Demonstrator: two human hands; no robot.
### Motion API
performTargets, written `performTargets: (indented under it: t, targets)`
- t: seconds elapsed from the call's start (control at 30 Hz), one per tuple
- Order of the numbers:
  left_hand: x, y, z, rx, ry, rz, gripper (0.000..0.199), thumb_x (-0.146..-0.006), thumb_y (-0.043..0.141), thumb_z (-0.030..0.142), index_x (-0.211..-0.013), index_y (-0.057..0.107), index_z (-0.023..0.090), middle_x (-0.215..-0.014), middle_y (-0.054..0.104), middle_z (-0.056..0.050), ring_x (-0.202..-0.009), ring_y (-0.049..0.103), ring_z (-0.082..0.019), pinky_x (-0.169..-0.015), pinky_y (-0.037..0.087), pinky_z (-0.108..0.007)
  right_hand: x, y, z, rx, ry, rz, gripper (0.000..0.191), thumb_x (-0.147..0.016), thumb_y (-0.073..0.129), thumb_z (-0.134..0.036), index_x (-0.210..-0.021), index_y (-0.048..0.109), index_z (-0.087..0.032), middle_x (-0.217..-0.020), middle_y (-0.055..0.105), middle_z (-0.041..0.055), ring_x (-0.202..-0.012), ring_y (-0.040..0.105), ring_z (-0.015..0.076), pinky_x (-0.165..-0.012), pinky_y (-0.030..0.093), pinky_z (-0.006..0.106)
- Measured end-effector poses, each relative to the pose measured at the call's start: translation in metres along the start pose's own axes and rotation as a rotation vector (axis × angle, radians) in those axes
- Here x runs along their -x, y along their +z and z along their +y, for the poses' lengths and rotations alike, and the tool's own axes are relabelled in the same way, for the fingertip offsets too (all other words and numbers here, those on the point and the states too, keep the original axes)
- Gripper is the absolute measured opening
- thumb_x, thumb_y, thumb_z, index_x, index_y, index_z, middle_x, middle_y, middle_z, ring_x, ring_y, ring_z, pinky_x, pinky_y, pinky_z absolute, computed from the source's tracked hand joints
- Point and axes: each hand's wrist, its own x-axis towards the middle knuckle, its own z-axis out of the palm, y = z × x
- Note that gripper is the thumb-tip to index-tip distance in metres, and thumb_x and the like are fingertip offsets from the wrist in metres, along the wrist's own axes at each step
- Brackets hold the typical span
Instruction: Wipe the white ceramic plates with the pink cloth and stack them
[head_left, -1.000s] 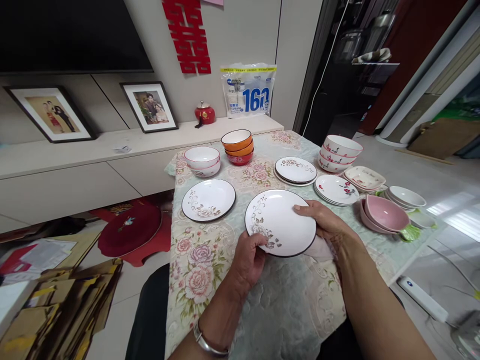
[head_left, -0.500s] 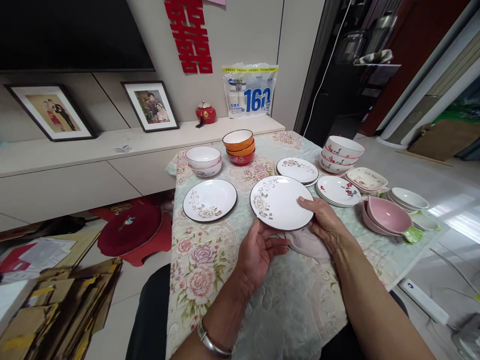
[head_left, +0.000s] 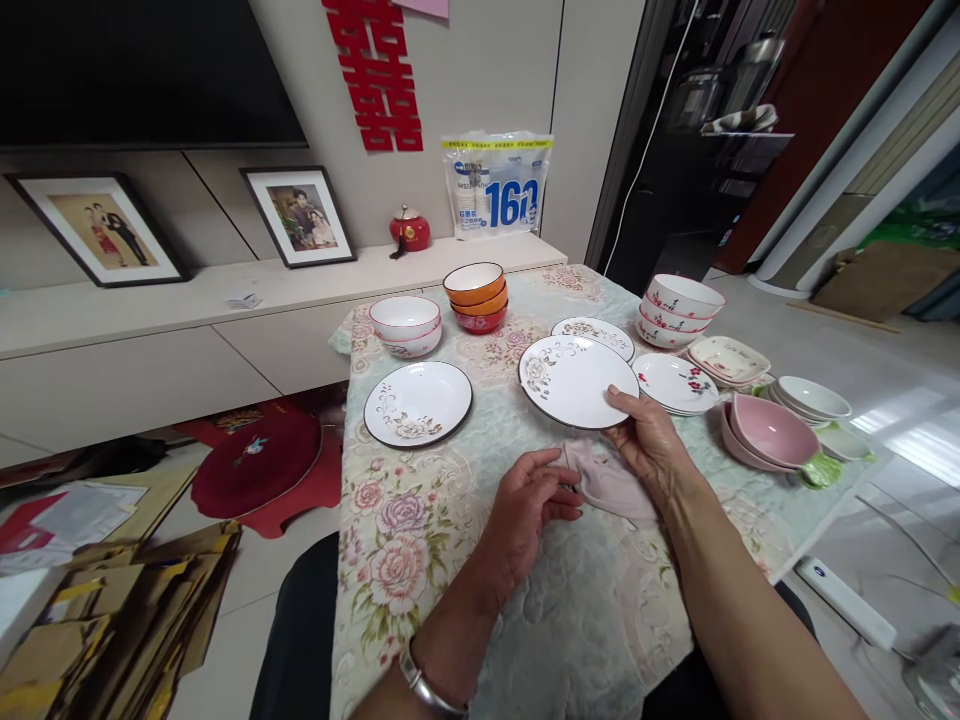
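Note:
My right hand (head_left: 649, 435) grips the near right edge of a white plate (head_left: 577, 385) with a dark rim and brown flowers, thumb on top. The plate is held up over the table, partly covering a similar plate (head_left: 600, 332) behind it. My left hand (head_left: 536, 500) holds nothing; its fingers are apart, beside a pale pink cloth (head_left: 611, 482) that lies below the held plate. Another brown-flowered plate (head_left: 418, 400) rests on the tablecloth to the left.
Stacked bowls in white (head_left: 405, 320) and orange (head_left: 474, 285) stand at the back. To the right are white bowls (head_left: 681, 310), red-flowered plates (head_left: 675, 382), a square dish (head_left: 729, 358), pink bowls (head_left: 776, 430) and small white bowls (head_left: 814, 396).
The held plate has moved up and slightly right with my right hand. My left hand has come away from the plate's near edge and sits lower.

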Motion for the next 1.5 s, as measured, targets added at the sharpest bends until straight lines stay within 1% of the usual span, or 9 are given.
performTargets:
  t: [0.13,0.27,0.63,0.83,0.97,1.07,1.17,1.27,1.5]
  targets:
    - [-0.001,0.0,-0.001,-0.024,0.003,0.002,0.04,-0.078,0.064,0.02,-0.115,0.056,0.011,-0.096,0.07,-0.013,-0.072,0.067,-0.018,-0.07,0.052,-0.033,-0.002,-0.001,0.001,-0.004,-0.044,0.036,0.04,-0.068,0.08,-0.026,-0.105,0.065,-0.02,-0.087,0.074,0.002,-0.062,0.064,0.0131,-0.041,0.048,0.018]
    - [-0.001,0.001,0.0,-0.039,0.007,0.006,0.039,-0.076,0.064,0.019,-0.114,0.057,0.011,-0.097,0.07,-0.013,-0.072,0.067,-0.018,-0.069,0.052,-0.033,-0.004,-0.002,0.002,-0.008,-0.065,0.043,0.042,-0.068,0.081,-0.028,-0.106,0.064,-0.02,-0.091,0.074,0.0031,-0.066,0.064,0.0148,-0.043,0.049,0.02]
    - [-0.001,0.001,-0.003,-0.045,0.028,0.0,0.04,-0.073,0.065,0.021,-0.112,0.058,0.013,-0.095,0.07,-0.012,-0.071,0.067,-0.018,-0.068,0.052,-0.033,-0.008,-0.006,0.005,-0.011,-0.103,0.084,0.042,-0.066,0.082,-0.032,-0.102,0.063,-0.021,-0.087,0.072,0.0024,-0.061,0.06,0.0136,-0.046,0.051,0.023]
    - [-0.002,0.001,-0.003,-0.064,0.028,0.007,0.042,-0.073,0.064,0.018,-0.114,0.057,0.012,-0.094,0.07,-0.012,-0.072,0.067,-0.019,-0.069,0.052,-0.034,-0.005,-0.002,0.002,-0.036,-0.098,0.116,0.037,-0.065,0.081,-0.025,-0.098,0.064,-0.019,-0.081,0.071,0.0015,-0.054,0.055,0.0106,-0.042,0.048,0.02]
    - [-0.001,0.001,-0.003,-0.065,0.028,0.018,0.042,-0.072,0.064,0.017,-0.113,0.058,0.013,-0.094,0.071,-0.012,-0.072,0.067,-0.019,-0.069,0.052,-0.034,-0.002,-0.001,0.003,0.028,-0.044,0.052,0.04,-0.064,0.077,-0.021,-0.102,0.065,-0.018,-0.083,0.073,0.0047,-0.059,0.061,0.0155,-0.041,0.049,0.023]
    - [-0.001,0.002,-0.003,-0.051,0.031,0.018,0.04,-0.071,0.065,0.018,-0.11,0.059,0.014,-0.093,0.071,-0.012,-0.071,0.067,-0.019,-0.068,0.051,-0.034,0.002,0.003,0.006,0.058,0.039,-0.046,0.041,-0.062,0.076,-0.02,-0.102,0.066,-0.016,-0.086,0.075,0.0076,-0.071,0.068,0.0211,-0.053,0.057,0.028]
    - [-0.002,0.002,-0.004,-0.038,0.038,0.019,0.032,-0.069,0.066,0.019,-0.1,0.063,0.014,-0.091,0.072,-0.011,-0.069,0.066,-0.018,-0.065,0.051,-0.032,0.009,0.008,0.008,0.094,0.13,-0.127,0.04,-0.06,0.076,-0.019,-0.098,0.068,-0.012,-0.08,0.075,0.0088,-0.073,0.07,0.0227,-0.061,0.059,0.03]
    - [-0.004,0.002,-0.005,-0.013,0.033,0.031,0.025,-0.067,0.07,0.025,-0.089,0.067,0.012,-0.089,0.072,-0.011,-0.067,0.065,-0.018,-0.063,0.052,-0.032,0.014,0.012,0.009,0.156,0.204,-0.173,0.042,-0.06,0.076,-0.02,-0.1,0.069,-0.011,-0.077,0.075,0.0091,-0.068,0.07,0.0231,-0.056,0.058,0.029]
    - [-0.004,0.002,-0.002,0.046,0.0,0.032,0.025,-0.063,0.074,0.022,-0.085,0.072,0.009,-0.087,0.073,-0.011,-0.067,0.066,-0.018,-0.061,0.051,-0.03,0.017,0.014,0.007,0.2,0.247,-0.176,0.047,-0.06,0.075,-0.022,-0.105,0.066,-0.01,-0.085,0.076,0.012,-0.065,0.07,0.0228,-0.048,0.053,0.026]
